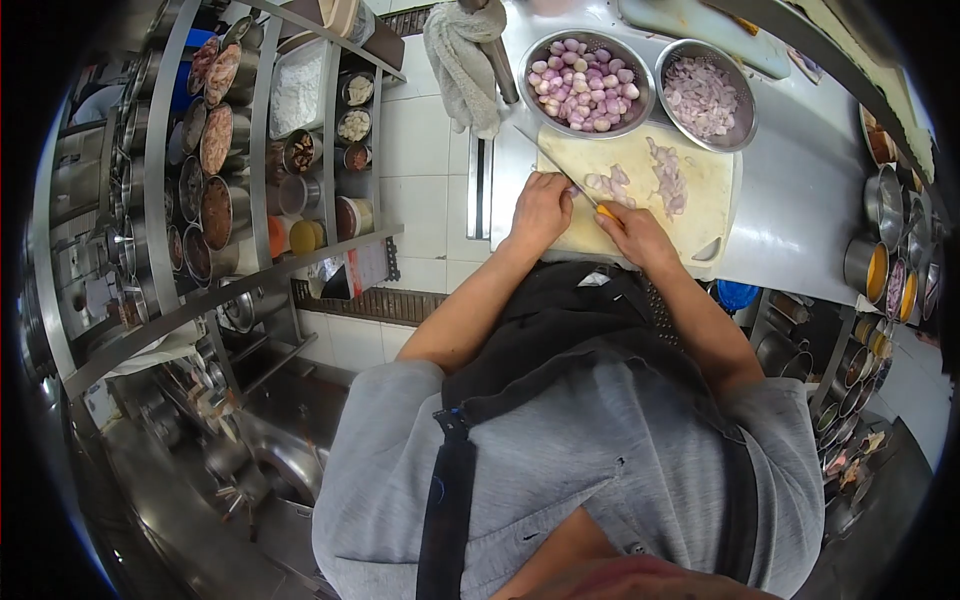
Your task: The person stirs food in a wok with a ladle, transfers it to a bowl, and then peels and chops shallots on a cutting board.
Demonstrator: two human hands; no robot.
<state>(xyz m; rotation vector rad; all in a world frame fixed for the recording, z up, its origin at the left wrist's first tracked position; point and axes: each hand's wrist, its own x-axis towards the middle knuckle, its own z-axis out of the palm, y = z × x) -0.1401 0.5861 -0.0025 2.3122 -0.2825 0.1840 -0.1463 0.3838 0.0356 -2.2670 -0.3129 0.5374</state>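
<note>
On the bench (800,190), a pale cutting board (705,205) lies under both hands. Right hand (635,238): fingers closed around the yellow handle of a knife (545,157). The blade runs far and left across the board, passing just beside the left hand. Left hand (540,210): set knuckles-up on the left part of the board, fingers curled down; whether they pinch anything cannot be told. Sliced shallot pieces (668,180) lie on the board, right of the blade. Just beyond the board's far edge stand two metal vessels: a bowl of whole peeled shallots (588,85) on the left, a colander of slices (703,95) on the right. A towel (462,60) hangs left of the bowl. Shelves of containers (215,140) fill the left side.
</note>
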